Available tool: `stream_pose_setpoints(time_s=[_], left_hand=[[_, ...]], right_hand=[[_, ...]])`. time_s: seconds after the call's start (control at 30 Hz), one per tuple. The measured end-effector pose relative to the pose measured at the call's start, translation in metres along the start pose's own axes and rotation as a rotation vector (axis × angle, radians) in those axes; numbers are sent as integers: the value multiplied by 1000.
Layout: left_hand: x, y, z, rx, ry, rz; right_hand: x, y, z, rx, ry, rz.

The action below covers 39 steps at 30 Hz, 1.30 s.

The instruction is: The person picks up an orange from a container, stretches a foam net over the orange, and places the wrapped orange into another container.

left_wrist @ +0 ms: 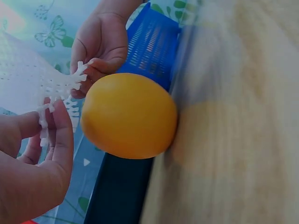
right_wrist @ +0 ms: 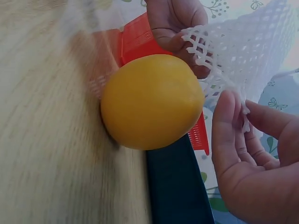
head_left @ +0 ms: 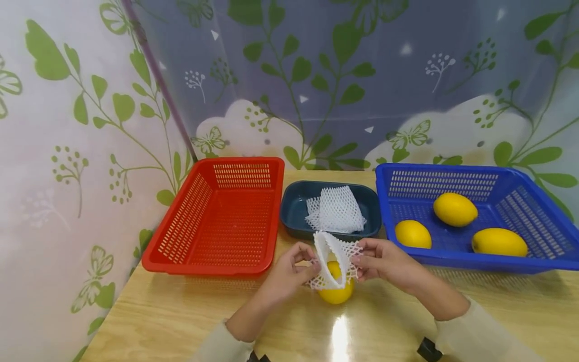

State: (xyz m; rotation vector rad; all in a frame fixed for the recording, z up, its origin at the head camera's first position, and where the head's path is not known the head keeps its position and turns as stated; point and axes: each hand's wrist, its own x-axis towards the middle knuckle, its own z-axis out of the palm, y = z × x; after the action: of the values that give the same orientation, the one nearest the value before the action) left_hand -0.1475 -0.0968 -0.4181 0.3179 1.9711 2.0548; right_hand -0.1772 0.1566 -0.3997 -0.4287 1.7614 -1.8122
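Note:
Between my two hands a white foam fruit net (head_left: 347, 251) is stretched with its mouth spread wide. My left hand (head_left: 288, 271) pinches one side of its rim between thumb and fingers. Pinching the opposite side is my right hand (head_left: 384, 261). A yellow lemon (head_left: 335, 295) rests on the table just beneath the net, partly hidden by it in the head view. Both wrist views show the lemon (left_wrist: 130, 116) on the wood, with the net (right_wrist: 247, 51) held above it and neither hand touching the fruit.
A red basket (head_left: 226, 231) stands at the left. Behind the hands is a dark teal tray (head_left: 294, 221) with folded white foam nets (head_left: 339, 210). At the right, a blue basket (head_left: 452, 173) holds three lemons (head_left: 455, 209). A patterned curtain (head_left: 289, 80) hangs behind.

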Motion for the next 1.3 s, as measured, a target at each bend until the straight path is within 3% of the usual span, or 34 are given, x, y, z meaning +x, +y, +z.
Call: stream_pose_setpoints(time_s=[0.2, 0.47, 0.8, 1.0, 1.3], left_hand=[[-5, -6, 0, 20, -17, 15], [-12, -10, -4, 15, -47, -34], [-15, -19, -10, 27, -98, -78], [-12, -23, -11, 24, -99, -134], [-5, -29, -12, 111, -102, -160]], right_hand=[[-8, 13, -3, 61, -42, 3], [-14, 30, -5, 101, -78, 15], [-14, 46, -5, 93, -60, 20], [-10, 50, -4, 53, -28, 77], [-6, 54, -4, 34, -4, 118]])
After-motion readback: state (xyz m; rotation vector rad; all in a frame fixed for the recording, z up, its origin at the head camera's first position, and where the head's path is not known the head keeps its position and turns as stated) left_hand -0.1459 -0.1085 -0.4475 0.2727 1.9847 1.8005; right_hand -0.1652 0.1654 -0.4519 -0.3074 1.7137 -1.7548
